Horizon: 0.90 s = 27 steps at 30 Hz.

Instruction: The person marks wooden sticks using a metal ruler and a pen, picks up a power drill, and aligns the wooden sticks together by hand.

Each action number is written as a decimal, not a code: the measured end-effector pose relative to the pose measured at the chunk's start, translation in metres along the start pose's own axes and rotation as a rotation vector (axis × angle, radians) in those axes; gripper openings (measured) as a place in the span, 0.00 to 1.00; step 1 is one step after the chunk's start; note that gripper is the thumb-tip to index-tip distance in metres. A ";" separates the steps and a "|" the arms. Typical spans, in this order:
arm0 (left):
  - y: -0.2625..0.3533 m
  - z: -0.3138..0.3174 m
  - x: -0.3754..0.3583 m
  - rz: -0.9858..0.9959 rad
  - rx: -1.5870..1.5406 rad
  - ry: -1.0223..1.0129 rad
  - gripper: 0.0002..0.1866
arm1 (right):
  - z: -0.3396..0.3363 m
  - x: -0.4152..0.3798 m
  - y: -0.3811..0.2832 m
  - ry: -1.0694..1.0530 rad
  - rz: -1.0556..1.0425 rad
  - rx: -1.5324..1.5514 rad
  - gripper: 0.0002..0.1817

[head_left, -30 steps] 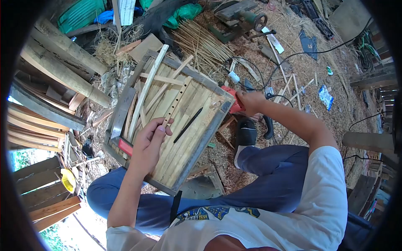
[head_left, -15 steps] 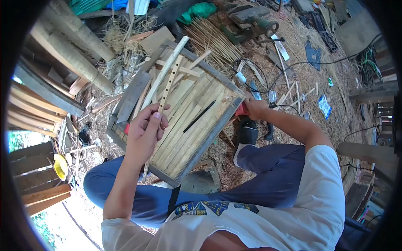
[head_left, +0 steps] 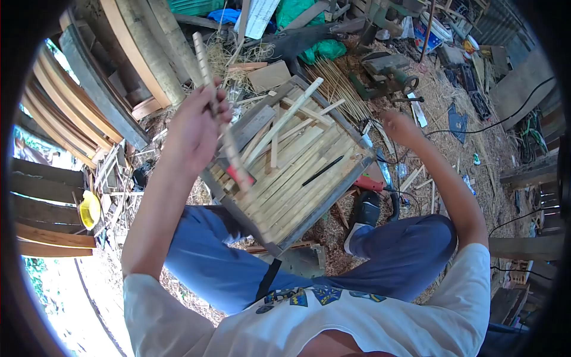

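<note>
My left hand [head_left: 199, 122] is raised at the left, its fingers round a long thin wooden strip [head_left: 231, 149] that is blurred at its lower end. My right hand [head_left: 399, 128] is beyond the right corner of a wooden tray-like table [head_left: 324, 211]; its fingers look curled, but what they hold, if anything, is too small to make out. On the slats lie a black pen-like tool [head_left: 323, 171] and several loose wood strips [head_left: 285, 122]. A red power tool [head_left: 370, 183] rests by the table's right edge, below my right hand.
A metal vise-like device [head_left: 386, 80] stands beyond the table beside a bundle of thin sticks [head_left: 339, 89]. Black cable [head_left: 476, 131] crosses the shavings-covered ground at the right. Bamboo poles [head_left: 143, 53] and a yellow bowl [head_left: 90, 210] are at the left.
My left hand has lifted up and left with the strip. My right hand has let go of the red power tool and moved up and away from it. The view has shifted.
</note>
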<state>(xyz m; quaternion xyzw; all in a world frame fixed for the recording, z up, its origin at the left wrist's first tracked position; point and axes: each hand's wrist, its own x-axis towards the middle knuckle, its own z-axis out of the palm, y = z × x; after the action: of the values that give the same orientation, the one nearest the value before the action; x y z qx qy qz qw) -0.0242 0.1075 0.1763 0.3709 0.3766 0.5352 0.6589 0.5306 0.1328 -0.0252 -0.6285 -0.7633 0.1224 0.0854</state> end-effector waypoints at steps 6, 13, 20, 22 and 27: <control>-0.013 0.077 0.020 -0.018 -0.152 -0.051 0.12 | -0.113 -0.042 -0.256 -0.330 0.101 1.342 0.22; -0.024 0.057 0.034 -0.042 -0.027 -0.143 0.13 | -0.095 -0.063 -0.324 -0.436 0.182 1.680 0.15; -0.064 -0.060 0.046 0.037 1.795 -0.248 0.31 | -0.055 -0.033 -0.272 -0.116 0.392 1.304 0.07; -0.067 -0.066 0.030 -0.042 1.855 -0.278 0.32 | -0.035 -0.030 -0.260 -0.127 0.422 1.241 0.07; -0.083 -0.098 0.039 0.039 1.712 -0.241 0.30 | -0.024 -0.019 -0.255 -0.123 0.479 1.153 0.08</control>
<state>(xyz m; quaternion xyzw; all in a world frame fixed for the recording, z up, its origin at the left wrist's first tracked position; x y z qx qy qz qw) -0.0703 0.1416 0.0549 0.8003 0.5712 0.0356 0.1789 0.3021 0.0706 0.0733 -0.6267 -0.4160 0.5663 0.3368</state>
